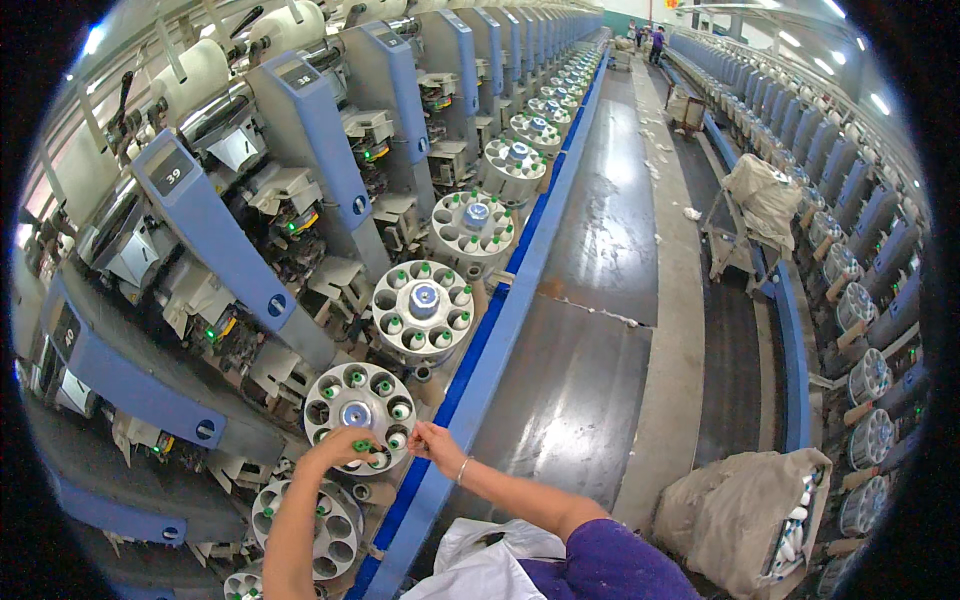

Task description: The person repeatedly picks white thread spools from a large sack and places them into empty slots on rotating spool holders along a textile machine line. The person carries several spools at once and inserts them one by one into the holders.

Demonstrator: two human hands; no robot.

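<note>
A round grey bobbin magazine [335, 385] with a ring of round pockets and a blue hub [356, 415] sits in front of me. Several pockets hold white yarn bobbins with green tips. My left hand [338, 449] is over its near-left side, closed around a green-ended bobbin [362, 446]. At the magazine's right edge, my right hand [438, 450] has its fingertips pinched together, beside a white bobbin [397, 440] standing in a pocket. Whatever those fingers hold is too small to make out.
More magazines [424, 298] line the blue rail [500, 325], below blue winding units [205, 225] on the left. A dark walkway [560, 400] runs along the rail. At right stand a cloth-lined container [730, 515] of bobbins and a covered cart [755, 200]. People [657, 45] are far off.
</note>
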